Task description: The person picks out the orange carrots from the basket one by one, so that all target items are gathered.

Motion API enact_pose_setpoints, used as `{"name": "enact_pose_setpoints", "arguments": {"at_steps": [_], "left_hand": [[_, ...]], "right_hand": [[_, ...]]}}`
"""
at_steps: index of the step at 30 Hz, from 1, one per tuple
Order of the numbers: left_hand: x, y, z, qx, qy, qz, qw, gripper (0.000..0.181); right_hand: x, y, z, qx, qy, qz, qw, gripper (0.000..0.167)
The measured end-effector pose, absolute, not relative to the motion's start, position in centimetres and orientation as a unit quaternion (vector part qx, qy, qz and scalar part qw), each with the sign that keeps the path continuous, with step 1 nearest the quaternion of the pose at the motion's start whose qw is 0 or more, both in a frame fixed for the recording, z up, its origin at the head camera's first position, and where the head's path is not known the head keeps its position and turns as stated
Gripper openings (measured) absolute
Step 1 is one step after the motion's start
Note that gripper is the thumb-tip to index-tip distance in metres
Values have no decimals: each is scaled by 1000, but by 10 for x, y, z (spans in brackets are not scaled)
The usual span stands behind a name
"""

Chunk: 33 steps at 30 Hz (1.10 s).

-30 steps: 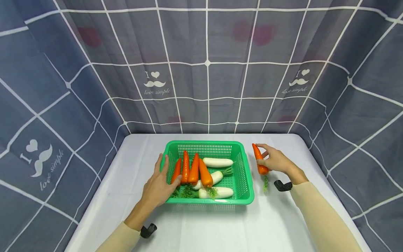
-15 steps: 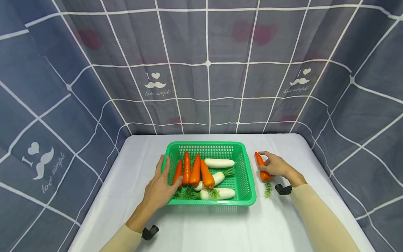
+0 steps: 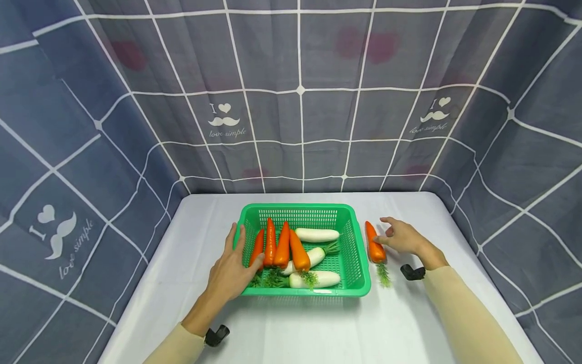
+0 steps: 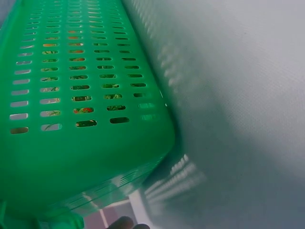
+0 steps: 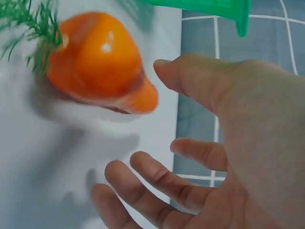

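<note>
A green plastic basket point(image 3: 364, 283) holds several orange carrots point(image 3: 283, 245) and three white radishes point(image 3: 317, 235). My left hand point(image 3: 232, 270) lies at its left end, fingers extended along the rim and thumb over the inside, near the leftmost carrot. Only fingertips point(image 4: 125, 223) of that hand show at the bottom of the left wrist view, past the basket wall point(image 4: 86, 152). To the basket's right, a single carrot point(image 3: 375, 245) with a green leafy top lies on the table. Beside it is my right hand point(image 3: 406, 239); the right wrist view shows its fingers spread and its thumb apart from the carrot point(image 5: 100, 57).
The white-covered table point(image 3: 295, 328) has its back edge against a grey-blue checked curtain point(image 3: 327, 116). The same cloth hangs at the left and right sides. Small black devices point(image 3: 216, 334) are worn at both wrists.
My right hand has lowered the carrot to the table right of the basket, let go of it and drawn slightly right. My left hand has stayed at the basket.
</note>
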State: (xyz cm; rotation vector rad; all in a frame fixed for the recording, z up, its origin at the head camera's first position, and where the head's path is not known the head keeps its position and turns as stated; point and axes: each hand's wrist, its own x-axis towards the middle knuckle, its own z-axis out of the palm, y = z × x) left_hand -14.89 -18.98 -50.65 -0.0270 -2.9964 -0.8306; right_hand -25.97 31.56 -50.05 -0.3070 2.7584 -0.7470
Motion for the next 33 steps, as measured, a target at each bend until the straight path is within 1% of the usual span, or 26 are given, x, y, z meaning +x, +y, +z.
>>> {"name": "enact_pose_setpoints", "arguments": {"at_steps": [5, 11, 15, 19, 26, 28, 33], "left_hand": [[-149, -188, -507, -9, -963, -268, 15, 106], [-149, -187, -507, -10, -963, -270, 13, 105], [-150, -187, -506, -11, -962, -271, 9, 105], [-149, -188, -506, -10, -962, -272, 6, 106], [-149, -190, -505, -12, -961, -275, 12, 106], [-149, -190, -504, -11, -961, -275, 13, 107], [-149, -190, -504, -7, -961, -275, 7, 106]], "right_hand": [[-258, 311, -488, -125, 956, -247, 93, 83], [-254, 293, -468, -129, 960, -243, 50, 74], [-249, 277, -452, -139, 958, -250, 34, 71], [-241, 257, -439, -160, 952, -257, 37, 72], [-234, 219, -427, -221, 945, -240, 41, 70], [-233, 207, -426, -237, 941, -236, 52, 71], [-234, 176, -425, -263, 932, -231, 97, 71]]}}
